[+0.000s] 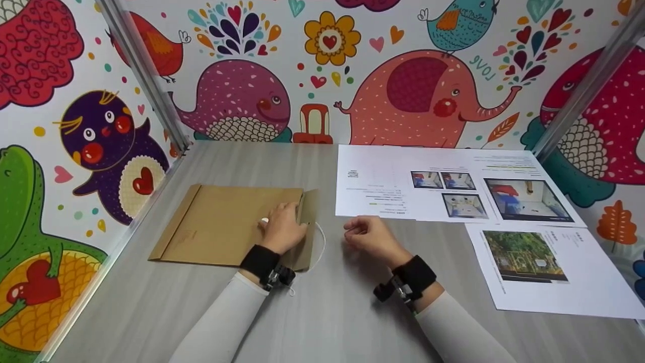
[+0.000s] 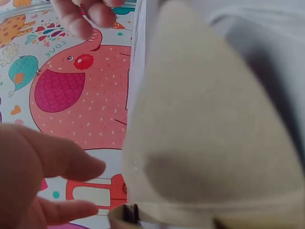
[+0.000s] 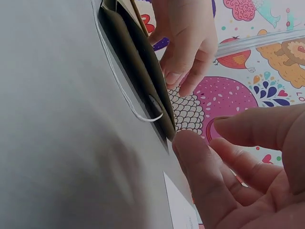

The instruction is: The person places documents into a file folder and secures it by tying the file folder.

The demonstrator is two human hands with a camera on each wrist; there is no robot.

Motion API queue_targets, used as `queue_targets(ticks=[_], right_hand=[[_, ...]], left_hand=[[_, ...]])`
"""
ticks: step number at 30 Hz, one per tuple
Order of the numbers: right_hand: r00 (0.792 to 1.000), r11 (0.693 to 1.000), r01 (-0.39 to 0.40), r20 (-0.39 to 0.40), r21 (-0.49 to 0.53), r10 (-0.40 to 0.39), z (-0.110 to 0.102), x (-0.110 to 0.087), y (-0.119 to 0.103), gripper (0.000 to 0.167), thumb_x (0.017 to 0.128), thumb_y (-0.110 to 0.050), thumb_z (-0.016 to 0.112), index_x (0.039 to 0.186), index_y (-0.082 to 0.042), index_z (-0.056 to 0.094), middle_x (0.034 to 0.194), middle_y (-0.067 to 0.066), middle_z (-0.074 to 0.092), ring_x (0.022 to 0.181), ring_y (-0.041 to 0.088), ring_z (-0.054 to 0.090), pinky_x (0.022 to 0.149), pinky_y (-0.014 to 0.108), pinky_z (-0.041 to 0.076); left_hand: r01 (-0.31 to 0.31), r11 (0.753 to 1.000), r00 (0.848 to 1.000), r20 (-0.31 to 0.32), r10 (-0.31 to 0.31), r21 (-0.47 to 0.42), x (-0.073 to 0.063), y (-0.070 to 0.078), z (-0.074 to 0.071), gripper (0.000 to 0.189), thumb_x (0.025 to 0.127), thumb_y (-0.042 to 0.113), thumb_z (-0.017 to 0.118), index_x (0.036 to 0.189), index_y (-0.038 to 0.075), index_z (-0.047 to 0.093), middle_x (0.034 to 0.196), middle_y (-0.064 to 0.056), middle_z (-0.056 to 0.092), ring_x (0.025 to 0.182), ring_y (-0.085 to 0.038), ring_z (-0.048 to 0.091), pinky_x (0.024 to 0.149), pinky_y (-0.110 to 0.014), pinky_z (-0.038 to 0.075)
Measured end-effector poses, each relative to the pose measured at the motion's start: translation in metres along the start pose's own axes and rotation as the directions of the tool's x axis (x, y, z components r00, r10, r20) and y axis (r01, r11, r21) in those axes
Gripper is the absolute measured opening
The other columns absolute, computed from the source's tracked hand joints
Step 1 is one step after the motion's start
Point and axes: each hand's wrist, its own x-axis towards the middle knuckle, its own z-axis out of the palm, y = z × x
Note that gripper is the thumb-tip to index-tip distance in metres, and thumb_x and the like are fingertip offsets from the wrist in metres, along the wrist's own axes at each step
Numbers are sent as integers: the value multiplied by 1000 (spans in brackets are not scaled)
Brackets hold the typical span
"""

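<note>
A brown kraft document envelope [image 1: 216, 224] lies flat on the table, its right side flap [image 1: 304, 254] partly raised. From the flap a thin white string [image 1: 324, 247] curves onto the table; the right wrist view shows the string [image 3: 126, 98] looped at the flap's edge. My left hand [image 1: 283, 229] is over the envelope's right part beside the flap, thumb and fingers apart in the left wrist view. A small white disc [image 1: 264, 220] shows by its fingers. To the right, my right hand [image 1: 375, 239] hovers with loosely bent fingers, holding nothing visible.
Printed sheets with photos [image 1: 403, 201] lie at the back right, and another sheet [image 1: 594, 272] sits nearer on the right. Patterned panels [image 1: 322, 91] with metal posts [image 1: 146, 65] border the grey table [image 1: 332, 317].
</note>
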Motion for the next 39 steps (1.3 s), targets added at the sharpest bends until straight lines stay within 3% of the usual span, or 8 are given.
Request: queue_targets(ticks=[5,9,13,18,26,32,36,39], right_hand=[[1000,1000,3,-17,-4,-3,-4,0,2,30,88,1,71,116,13,68,93,9,73,78,13,65,68,24,55],[992,986,25,-118,-162,-45,-12,1,5,25,87,-1,73,111,7,72,93,9,74,79,15,68,69,28,58],[963,915,5,-245,-403,-113,-31,3,10,25,87,-7,75,109,3,76,102,15,76,92,25,71,86,41,58],[943,845,-35,-297,-534,-149,-60,6,22,34,87,-12,73,116,6,74,117,26,74,112,41,68,103,55,51],[972,731,-105,-227,-674,-69,-75,10,34,47,90,-22,76,125,8,71,122,28,71,114,48,63,104,60,47],[975,777,-105,-218,-620,-43,-75,9,28,32,88,-21,76,109,4,77,101,19,76,93,35,67,89,50,53],[951,811,-143,-307,-567,-47,-76,9,28,32,89,-18,72,110,6,75,101,22,74,92,35,66,87,50,52],[925,806,-182,-377,-563,-54,-77,9,30,39,88,-19,71,115,9,73,109,28,72,100,44,66,93,55,51]], left_hand=[[-20,1000,1000,-11,20,5,0,9,2,60,93,24,75,147,6,60,147,-21,60,136,-46,54,112,-73,31],[-61,998,998,-24,61,-11,2,22,9,60,91,24,76,146,6,61,146,-21,60,134,-46,56,109,-68,37],[-118,991,993,-13,118,-66,3,41,14,60,89,19,76,145,2,61,147,-23,59,136,-45,55,114,-60,41],[-154,978,988,8,156,-142,11,59,28,57,90,14,73,142,-4,61,146,-25,57,140,-43,51,119,-52,41],[-146,984,983,93,156,-98,27,75,53,58,92,22,71,143,-5,60,136,-24,63,129,-41,58,109,-52,48],[-94,996,992,86,94,-3,34,72,57,51,92,27,71,132,-6,65,123,-24,68,119,-42,62,102,-50,51],[-70,997,995,67,70,8,34,72,57,49,92,27,71,127,-8,67,116,-24,68,112,-40,63,96,-50,51],[-65,998,996,65,63,23,33,72,57,52,92,27,72,129,-9,66,116,-24,68,112,-39,62,97,-49,50]])
